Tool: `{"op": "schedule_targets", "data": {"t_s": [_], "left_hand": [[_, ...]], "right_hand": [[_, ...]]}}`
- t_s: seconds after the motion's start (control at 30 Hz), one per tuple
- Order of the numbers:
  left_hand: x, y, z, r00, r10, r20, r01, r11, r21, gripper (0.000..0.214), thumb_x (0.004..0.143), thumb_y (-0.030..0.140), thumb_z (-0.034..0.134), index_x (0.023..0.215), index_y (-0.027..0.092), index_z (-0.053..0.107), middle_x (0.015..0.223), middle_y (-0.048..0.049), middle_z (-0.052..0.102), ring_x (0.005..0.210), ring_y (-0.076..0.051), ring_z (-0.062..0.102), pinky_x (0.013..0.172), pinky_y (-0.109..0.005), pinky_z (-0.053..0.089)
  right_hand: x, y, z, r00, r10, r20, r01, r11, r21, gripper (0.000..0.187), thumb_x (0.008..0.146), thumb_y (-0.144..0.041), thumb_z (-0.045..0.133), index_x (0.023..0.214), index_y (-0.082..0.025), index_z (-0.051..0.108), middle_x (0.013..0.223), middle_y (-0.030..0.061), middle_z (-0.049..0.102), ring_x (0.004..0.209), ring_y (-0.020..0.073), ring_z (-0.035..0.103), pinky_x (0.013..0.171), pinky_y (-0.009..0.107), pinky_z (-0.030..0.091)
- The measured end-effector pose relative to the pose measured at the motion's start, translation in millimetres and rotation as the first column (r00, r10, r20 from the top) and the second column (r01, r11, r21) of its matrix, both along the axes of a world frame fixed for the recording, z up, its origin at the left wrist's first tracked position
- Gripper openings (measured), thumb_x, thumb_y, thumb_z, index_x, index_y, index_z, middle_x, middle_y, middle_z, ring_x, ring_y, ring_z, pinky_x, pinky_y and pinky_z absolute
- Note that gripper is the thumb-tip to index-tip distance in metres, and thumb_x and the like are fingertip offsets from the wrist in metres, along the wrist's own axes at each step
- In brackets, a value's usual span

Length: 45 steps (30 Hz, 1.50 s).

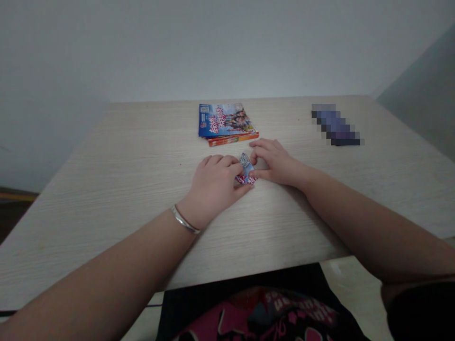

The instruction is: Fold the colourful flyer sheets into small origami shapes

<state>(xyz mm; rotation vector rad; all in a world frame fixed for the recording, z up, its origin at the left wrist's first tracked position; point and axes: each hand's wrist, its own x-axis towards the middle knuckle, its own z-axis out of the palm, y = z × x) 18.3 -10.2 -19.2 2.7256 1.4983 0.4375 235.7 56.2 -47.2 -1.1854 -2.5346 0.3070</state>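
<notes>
A small folded piece of printed paper (pixel 246 169), blue and red, lies on the light wooden table (pixel 124 166) at its middle. My left hand (pixel 213 187) rests on the table with curled fingers pressed on the paper's left side; a silver bangle circles the wrist. My right hand (pixel 275 161) pinches the paper's right edge between thumb and fingers. Most of the paper is hidden under the two hands.
A small stack of colourful booklets (pixel 225 123) lies just beyond the hands. A blurred dark oblong object (pixel 336 125) sits at the far right of the table. The table's near edge runs just above my lap, and a plain wall stands behind it.
</notes>
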Motion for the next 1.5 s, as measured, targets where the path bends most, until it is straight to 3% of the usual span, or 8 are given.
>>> {"op": "schedule_targets", "data": {"t_s": [0.17, 0.33, 0.5, 0.57, 0.8, 1.1, 1.3, 1.5], "left_hand": [[1, -1, 2.9, 1.000, 0.004, 0.024, -0.004, 1.000, -0.031, 0.032, 0.086, 0.049, 0.071, 0.098, 0.019, 0.071, 0.119, -0.0107, 0.070, 0.107, -0.033, 0.061, 0.097, -0.049, 0.044], [-4, 5, -0.7, 0.999, -0.026, 0.038, 0.026, 1.000, -0.006, 0.031, 0.089, 0.041, 0.067, 0.111, 0.020, 0.074, 0.124, -0.0117, 0.068, 0.114, -0.033, 0.060, 0.107, -0.054, 0.038], [-9, 14, -5.9, 0.996, -0.087, -0.003, 0.087, 0.995, 0.040, 0.032, 0.096, 0.023, 0.051, 0.121, 0.021, 0.072, 0.122, -0.0114, 0.069, 0.112, -0.029, 0.061, 0.103, -0.048, 0.044], [-8, 13, -6.8, 0.994, -0.101, -0.045, 0.103, 0.994, 0.040, 0.035, 0.097, 0.018, 0.047, 0.124, 0.019, 0.070, 0.126, -0.0110, 0.069, 0.114, -0.029, 0.061, 0.106, -0.050, 0.042], [-5, -4, -11.4, 0.981, -0.123, -0.153, 0.126, 0.992, 0.006, 0.060, 0.103, 0.036, 0.040, 0.150, 0.001, 0.041, 0.155, -0.0223, 0.044, 0.143, -0.038, 0.042, 0.118, -0.057, 0.031], [-8, -7, -9.5, 0.965, -0.129, -0.228, 0.142, 0.989, 0.043, 0.052, 0.104, 0.041, 0.038, 0.150, 0.019, 0.047, 0.156, -0.0164, 0.045, 0.144, -0.037, 0.042, 0.117, -0.059, 0.031], [-9, -3, -8.9, 0.969, -0.104, -0.225, 0.111, 0.994, 0.021, 0.058, 0.104, 0.042, 0.035, 0.154, 0.013, 0.040, 0.157, -0.0174, 0.043, 0.146, -0.037, 0.040, 0.118, -0.058, 0.031], [-12, 0, -8.7, 0.965, -0.132, -0.228, 0.128, 0.991, -0.032, 0.059, 0.105, 0.046, 0.032, 0.155, 0.015, 0.038, 0.160, -0.0167, 0.039, 0.148, -0.033, 0.037, 0.119, -0.051, 0.032]], "right_hand": [[3, 5, 4.5, 0.995, -0.092, 0.033, 0.091, 0.996, 0.018, 0.024, 0.083, -0.043, 0.072, 0.092, -0.023, 0.064, 0.135, 0.0133, 0.060, 0.131, 0.0351, 0.049, 0.109, 0.059, 0.032], [1, 0, 10.8, 0.995, -0.028, -0.094, 0.037, 0.994, 0.104, 0.015, 0.091, -0.026, 0.061, 0.101, -0.021, 0.070, 0.125, 0.0123, 0.067, 0.123, 0.0300, 0.057, 0.109, 0.051, 0.039], [-8, -10, 13.0, 0.993, 0.076, -0.088, -0.066, 0.992, 0.109, 0.031, 0.095, -0.028, 0.052, 0.119, -0.021, 0.072, 0.135, 0.0111, 0.066, 0.129, 0.0286, 0.057, 0.115, 0.051, 0.038], [-12, -16, 10.6, 0.986, 0.166, -0.007, -0.166, 0.986, 0.023, 0.050, 0.095, -0.035, 0.053, 0.137, -0.010, 0.060, 0.149, 0.0193, 0.054, 0.142, 0.0325, 0.046, 0.120, 0.053, 0.032], [-11, -26, 6.6, 0.975, 0.153, 0.158, -0.149, 0.988, -0.041, 0.084, 0.096, -0.064, 0.039, 0.156, -0.006, 0.033, 0.164, 0.0222, 0.028, 0.154, 0.0340, 0.023, 0.126, 0.056, 0.015], [0, -17, 8.1, 0.957, 0.024, 0.288, -0.041, 0.998, 0.055, 0.080, 0.099, -0.063, 0.033, 0.157, -0.008, 0.034, 0.167, 0.0215, 0.020, 0.155, 0.0405, 0.012, 0.123, 0.065, 0.008], [-6, -17, 7.0, 0.959, 0.135, 0.248, -0.146, 0.989, 0.024, 0.081, 0.099, -0.062, 0.034, 0.157, -0.006, 0.032, 0.165, 0.0189, 0.029, 0.155, 0.0365, 0.019, 0.124, 0.056, 0.019], [-2, -23, 13.1, 0.948, -0.015, 0.317, 0.002, 0.999, 0.042, 0.084, 0.099, -0.062, 0.032, 0.156, -0.001, 0.032, 0.163, 0.0221, 0.031, 0.153, 0.0364, 0.025, 0.125, 0.056, 0.020]]}}
